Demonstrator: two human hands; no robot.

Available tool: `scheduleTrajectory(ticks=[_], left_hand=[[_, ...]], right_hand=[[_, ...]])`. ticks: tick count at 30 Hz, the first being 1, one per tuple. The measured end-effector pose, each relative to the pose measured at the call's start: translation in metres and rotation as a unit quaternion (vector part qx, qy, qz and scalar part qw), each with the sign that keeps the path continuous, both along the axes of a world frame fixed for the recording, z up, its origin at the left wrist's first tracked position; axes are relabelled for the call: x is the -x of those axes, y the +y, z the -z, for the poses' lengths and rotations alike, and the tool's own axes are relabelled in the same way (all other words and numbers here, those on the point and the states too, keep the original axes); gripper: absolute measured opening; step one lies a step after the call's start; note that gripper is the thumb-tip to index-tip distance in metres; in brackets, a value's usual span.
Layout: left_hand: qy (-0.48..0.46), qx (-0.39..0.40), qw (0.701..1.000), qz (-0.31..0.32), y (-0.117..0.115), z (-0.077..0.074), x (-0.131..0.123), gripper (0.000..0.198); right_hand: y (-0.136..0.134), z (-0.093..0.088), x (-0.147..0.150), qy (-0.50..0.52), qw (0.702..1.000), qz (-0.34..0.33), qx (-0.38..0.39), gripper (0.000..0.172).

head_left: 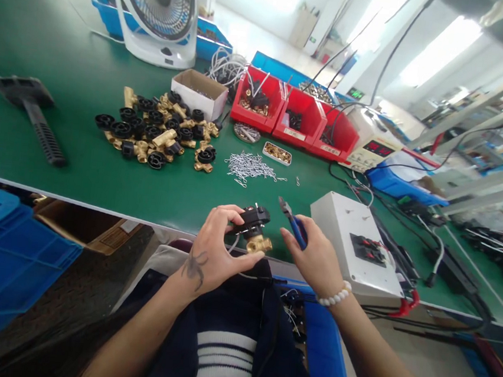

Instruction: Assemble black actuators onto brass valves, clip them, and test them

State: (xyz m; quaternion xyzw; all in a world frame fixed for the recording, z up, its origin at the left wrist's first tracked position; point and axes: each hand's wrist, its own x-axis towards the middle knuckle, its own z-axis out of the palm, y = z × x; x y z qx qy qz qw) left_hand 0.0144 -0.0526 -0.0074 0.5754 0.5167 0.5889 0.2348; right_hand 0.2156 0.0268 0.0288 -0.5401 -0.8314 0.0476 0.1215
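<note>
My left hand [221, 248] grips a brass valve [254, 227] with a black round cap, held over the table's front edge. A thin metal pin sticks up from the black cap. In my right hand [318, 257] is a pair of pliers [295, 222] with blue handles, jaws pointing up and left, apart from the valve. Beyond the hands lies a heap of silver cotter pins [251, 168] on the green table [180, 190]. A pile of brass valves with black caps [155, 126] sits to the left of the pins.
Red bins [300, 122] of small parts stand behind the pins, with a tray of brass pieces [277, 153] before them. A white fan [161, 14] is at the back left, a black hammer-shaped tool [39, 123] at left. A white box [357, 240] stands right of my hand.
</note>
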Motion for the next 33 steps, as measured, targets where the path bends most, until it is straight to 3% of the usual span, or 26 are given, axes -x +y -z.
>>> scheduleTrajectory(ticks=[2, 4, 6, 7, 9, 11, 13, 16, 20, 26, 30, 33], left_hand=[[0.026, -0.020, 0.999, 0.000, -0.003, -0.006, -0.001, 0.050], [0.055, -0.050, 0.997, 0.010, -0.007, -0.014, -0.001, 0.052], [0.091, -0.082, 0.992, 0.017, -0.009, -0.024, -0.002, 0.055], [0.114, -0.098, 0.988, 0.018, -0.010, -0.029, -0.002, 0.055], [0.156, -0.134, 0.978, 0.016, -0.012, -0.038, -0.005, 0.052], [0.193, -0.166, 0.967, 0.017, -0.012, -0.044, -0.007, 0.049], [0.209, -0.186, 0.960, 0.030, -0.011, -0.048, -0.009, 0.049], [0.182, -0.197, 0.961, 0.071, -0.010, -0.052, -0.012, 0.037], [0.151, -0.213, 0.962, 0.081, -0.010, -0.056, -0.020, 0.012], [0.119, -0.213, 0.966, 0.084, -0.013, -0.063, -0.035, 0.015], [0.108, -0.204, 0.968, 0.093, -0.014, -0.060, -0.040, 0.017], [0.005, -0.167, 0.980, 0.111, -0.013, -0.052, -0.041, 0.039]], right_hand=[[0.006, 0.010, -0.004, -0.027, 0.999, 0.028, -0.016, 0.058], [0.006, 0.016, -0.005, -0.003, 0.999, 0.014, -0.045, 0.061], [-0.002, 0.014, -0.003, 0.122, 0.992, 0.004, -0.033, 0.060], [-0.010, 0.009, 0.000, 0.209, 0.978, 0.000, 0.009, 0.062], [-0.027, -0.003, 0.007, 0.380, 0.912, -0.016, 0.154, 0.066], [-0.044, -0.016, 0.013, 0.496, 0.817, -0.038, 0.290, 0.071], [-0.057, -0.026, 0.017, 0.571, 0.743, -0.044, 0.347, 0.075], [-0.068, -0.033, 0.016, 0.635, 0.686, -0.036, 0.353, 0.076], [-0.077, -0.033, 0.012, 0.665, 0.670, -0.051, 0.327, 0.081], [-0.085, -0.030, 0.008, 0.692, 0.669, -0.083, 0.257, 0.044], [-0.084, -0.026, 0.005, 0.695, 0.672, -0.078, 0.242, 0.037], [-0.084, -0.027, 0.002, 0.690, 0.670, -0.090, 0.259, 0.041]])
